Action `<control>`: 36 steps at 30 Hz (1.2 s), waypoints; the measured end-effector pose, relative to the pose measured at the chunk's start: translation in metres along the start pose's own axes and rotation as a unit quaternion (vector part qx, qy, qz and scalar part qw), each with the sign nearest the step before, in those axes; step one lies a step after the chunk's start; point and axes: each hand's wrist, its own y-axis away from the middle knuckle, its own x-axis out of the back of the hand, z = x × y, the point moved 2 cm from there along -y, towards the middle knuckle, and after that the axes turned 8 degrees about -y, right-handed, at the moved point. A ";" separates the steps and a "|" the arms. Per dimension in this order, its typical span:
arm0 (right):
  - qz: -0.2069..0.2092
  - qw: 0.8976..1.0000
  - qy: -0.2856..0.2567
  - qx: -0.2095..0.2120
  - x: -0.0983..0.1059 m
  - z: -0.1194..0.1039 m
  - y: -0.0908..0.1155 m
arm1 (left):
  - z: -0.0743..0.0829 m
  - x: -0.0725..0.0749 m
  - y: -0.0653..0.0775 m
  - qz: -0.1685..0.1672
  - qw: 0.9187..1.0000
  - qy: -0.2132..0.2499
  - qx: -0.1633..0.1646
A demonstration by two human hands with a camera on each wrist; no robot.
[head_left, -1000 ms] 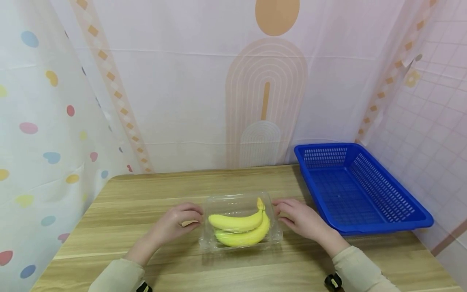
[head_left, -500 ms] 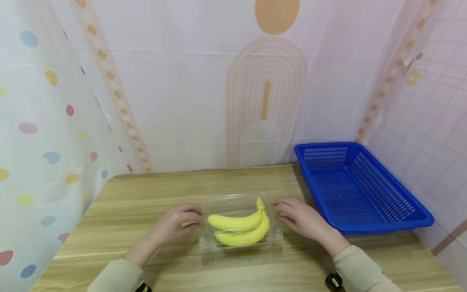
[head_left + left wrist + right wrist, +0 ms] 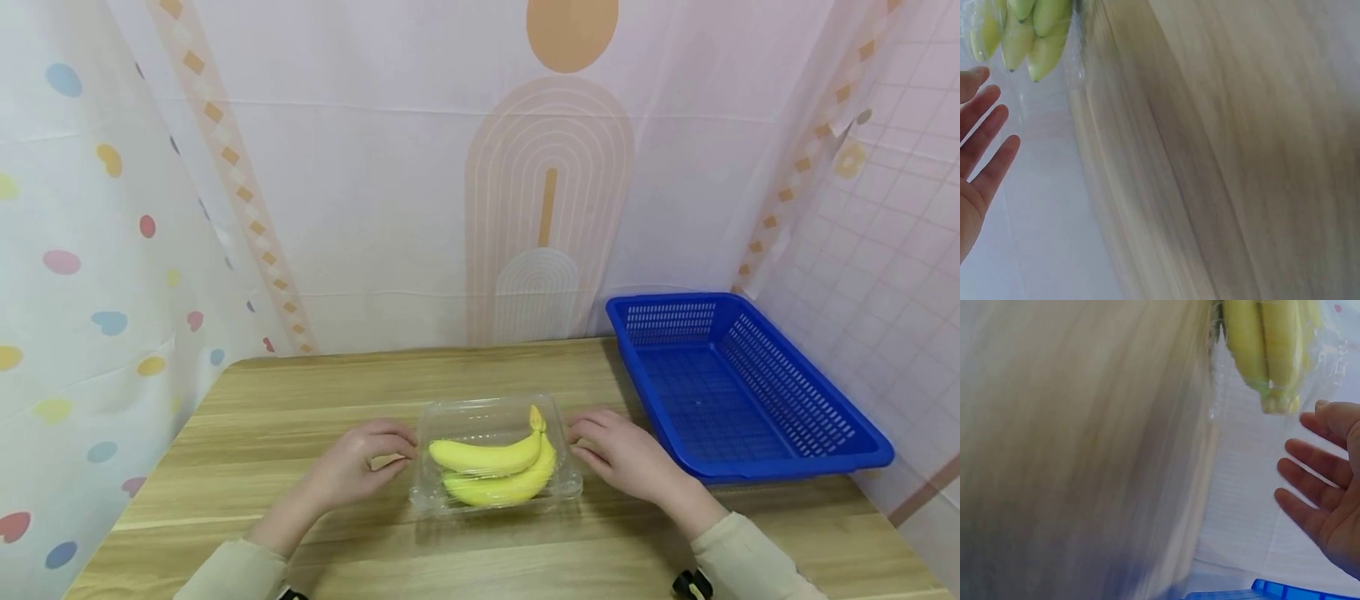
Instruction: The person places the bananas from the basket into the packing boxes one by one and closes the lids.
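Note:
A clear plastic clamshell box [image 3: 465,423] sits on the table with a bunch of yellow bananas [image 3: 486,457] inside, the stem end at the upper right. Its lid lies over the fruit. At the box's left side is my left hand [image 3: 363,462], fingers loosely bent and fingertips right by the edge. My right hand [image 3: 618,450] stands just off the opposite side, in a similar relaxed pose. Spread, bare fingers show on the left hand [image 3: 979,147] in the left wrist view and on the right hand [image 3: 1329,481] in the right wrist view. Neither hand grips anything.
A blue plastic basket [image 3: 654,406] with slotted walls stands at the right of the wooden table [image 3: 315,392], close to the right forearm. Patterned curtains [image 3: 375,217] hang behind the table and along both sides.
My right hand has drawn slightly to the right, away from the box. The left hand, box and bananas look almost the same.

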 end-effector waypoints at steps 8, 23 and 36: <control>0.009 0.998 -0.040 -0.055 0.004 -0.009 0.003 | 0.015 0.005 0.000 -0.009 0.996 -0.002 0.085; 0.038 0.953 -0.239 -0.182 0.008 -0.016 0.008 | 0.040 0.011 0.004 -0.030 0.910 0.166 0.379; 0.004 0.779 -0.534 -0.330 -0.005 -0.016 0.019 | 0.045 0.003 0.015 -0.032 0.730 0.455 0.510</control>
